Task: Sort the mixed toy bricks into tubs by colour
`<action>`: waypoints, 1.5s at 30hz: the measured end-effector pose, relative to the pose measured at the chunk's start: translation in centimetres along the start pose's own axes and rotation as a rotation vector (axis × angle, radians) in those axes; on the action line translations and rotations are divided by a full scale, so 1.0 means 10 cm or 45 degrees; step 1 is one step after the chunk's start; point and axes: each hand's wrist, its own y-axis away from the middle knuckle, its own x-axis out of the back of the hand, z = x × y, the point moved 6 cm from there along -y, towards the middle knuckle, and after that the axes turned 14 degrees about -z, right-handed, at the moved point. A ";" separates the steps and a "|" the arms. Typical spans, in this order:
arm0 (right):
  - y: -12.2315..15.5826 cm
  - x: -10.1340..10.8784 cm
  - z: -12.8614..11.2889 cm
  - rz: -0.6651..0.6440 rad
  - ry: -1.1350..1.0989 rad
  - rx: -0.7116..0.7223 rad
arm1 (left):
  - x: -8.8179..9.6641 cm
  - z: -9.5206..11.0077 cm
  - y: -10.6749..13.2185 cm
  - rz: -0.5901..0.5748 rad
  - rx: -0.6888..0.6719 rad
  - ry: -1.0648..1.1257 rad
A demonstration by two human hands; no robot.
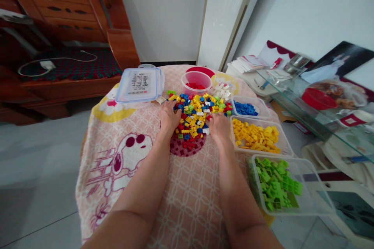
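Observation:
A mixed pile of small toy building bricks (pixel 194 114) in yellow, blue, red, white and green lies in the middle of the cloth-covered table (pixel 193 194). My left hand (pixel 170 117) rests against the pile's left edge, thumb apart from its fingers, which bend over the outer bricks. On the opposite side, my right hand (pixel 219 126) touches the edge with its fingers loosely bent; red and white bricks lie by its thumb. Both hands look open, though their fingertips are partly hidden. Nothing is visibly gripped in either one.
Sorted bricks fill a round tub of red ones (pixel 197 79), a white heap (pixel 223 91), and boxes of blue (pixel 251 101), yellow (pixel 288 144) and green (pixel 318 186). A blue-rimmed lid (pixel 137 85) lies back left. A glass shelf (pixel 318 105) stands right.

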 end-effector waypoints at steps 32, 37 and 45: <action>0.18 0.68 0.59 0.382 -0.094 -0.218 | 0.02 0.02 0.01 -0.004 0.008 -0.001; 0.10 0.60 0.43 0.311 -0.166 -0.085 | 0.02 0.02 0.01 0.020 -0.006 0.006; 0.07 0.21 -0.24 0.033 -0.095 0.207 | 0.03 0.03 0.02 0.016 -0.015 -0.006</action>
